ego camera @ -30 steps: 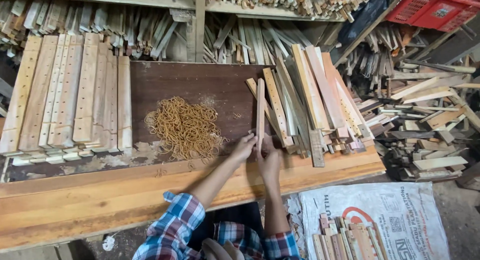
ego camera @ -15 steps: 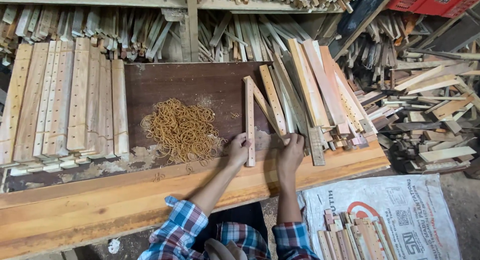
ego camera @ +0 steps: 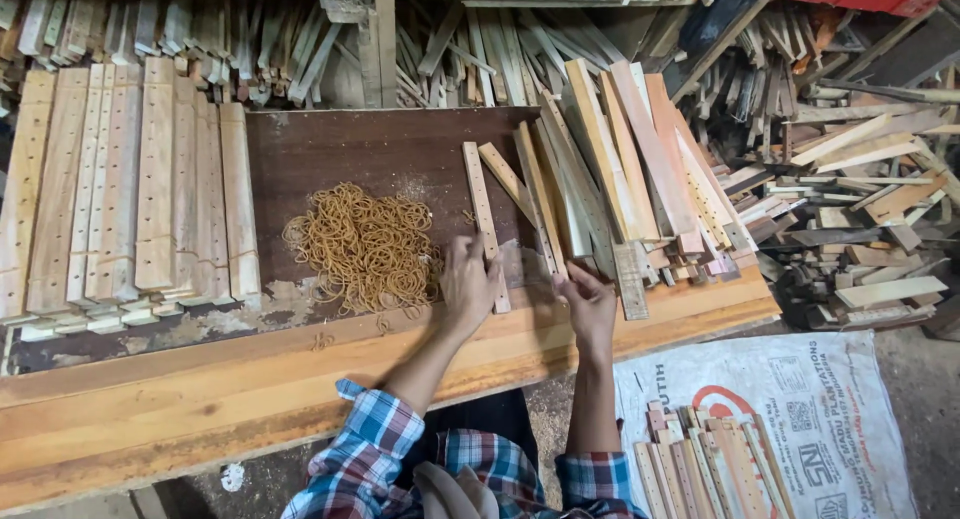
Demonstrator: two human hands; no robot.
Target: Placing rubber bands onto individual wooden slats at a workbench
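My left hand (ego camera: 468, 282) grips the near end of a narrow drilled wooden slat (ego camera: 482, 211) that lies lengthwise on the dark board (ego camera: 350, 154). My right hand (ego camera: 590, 304) rests on the near ends of the loose slats (ego camera: 620, 194) piled to the right, its fingers curled over one of them. A heap of tan rubber bands (ego camera: 365, 247) lies just left of my left hand. Both sleeves are blue-and-red plaid.
A neat row of drilled slats (ego camera: 130, 199) lies at the left of the bench. The wide wooden front plank (ego camera: 200, 389) runs across below. Scrap wood (ego camera: 850, 199) crowds the right side. A printed white sack (ego camera: 790, 419) on the floor carries more slats.
The single slat was laid flat on the board and my left hand stayed on its near end. My right hand left it and moved right to the slat pile.
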